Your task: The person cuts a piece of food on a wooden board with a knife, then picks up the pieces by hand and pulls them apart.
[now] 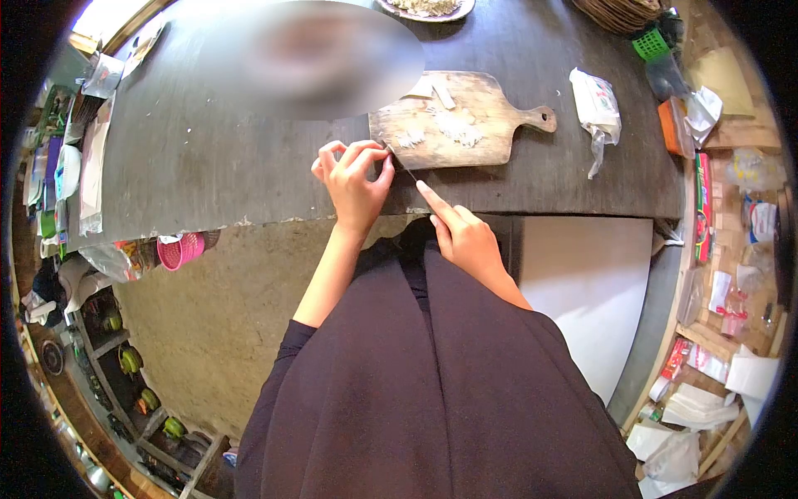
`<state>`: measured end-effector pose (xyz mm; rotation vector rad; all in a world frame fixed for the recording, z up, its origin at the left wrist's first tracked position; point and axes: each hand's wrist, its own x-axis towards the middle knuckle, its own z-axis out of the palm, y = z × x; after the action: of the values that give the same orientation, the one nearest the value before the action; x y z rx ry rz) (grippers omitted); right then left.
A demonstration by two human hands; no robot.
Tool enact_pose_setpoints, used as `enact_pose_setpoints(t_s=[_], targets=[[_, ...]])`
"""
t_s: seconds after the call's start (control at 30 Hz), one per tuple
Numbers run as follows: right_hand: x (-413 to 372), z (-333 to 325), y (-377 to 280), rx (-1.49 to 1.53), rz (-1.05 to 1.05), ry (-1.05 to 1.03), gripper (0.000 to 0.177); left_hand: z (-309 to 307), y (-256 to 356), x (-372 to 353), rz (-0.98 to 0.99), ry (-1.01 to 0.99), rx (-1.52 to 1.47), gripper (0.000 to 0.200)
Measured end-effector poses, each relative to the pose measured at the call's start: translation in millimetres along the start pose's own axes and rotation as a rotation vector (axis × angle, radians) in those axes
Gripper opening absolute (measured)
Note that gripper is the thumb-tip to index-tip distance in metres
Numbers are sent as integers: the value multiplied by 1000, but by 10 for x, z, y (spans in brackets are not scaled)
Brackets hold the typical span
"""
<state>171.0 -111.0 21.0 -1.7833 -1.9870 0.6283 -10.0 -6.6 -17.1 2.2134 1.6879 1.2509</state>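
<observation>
At twelve o'clock on the desk (249,170), note the cutting board (490,137) bearing white pieces (460,130). Off its eight o'clock corner, pinching something small with the left hand (353,185); cannot tell what. Below, towards six o'clock, apparently gripping the thin knife (411,175) in the right hand (470,243). For control, steer short strokes clear of the pinching fingertips.

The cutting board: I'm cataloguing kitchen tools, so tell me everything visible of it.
The cutting board looks wooden, pale brown and worn. It lies flat on the dark table, its short, holed handle pointing right. Small pale pieces and a few larger ones lie on it. A blurred patch hides its far left corner. The left hand is close to its near left corner; whether they touch is unclear.
</observation>
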Motion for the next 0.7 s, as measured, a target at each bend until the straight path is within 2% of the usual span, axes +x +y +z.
enact_pose_setpoints(t_s=[0.7], targets=[[-98,-44,85,52,-13,-5,60,-5,0,-10,-43,-18,-1,11]])
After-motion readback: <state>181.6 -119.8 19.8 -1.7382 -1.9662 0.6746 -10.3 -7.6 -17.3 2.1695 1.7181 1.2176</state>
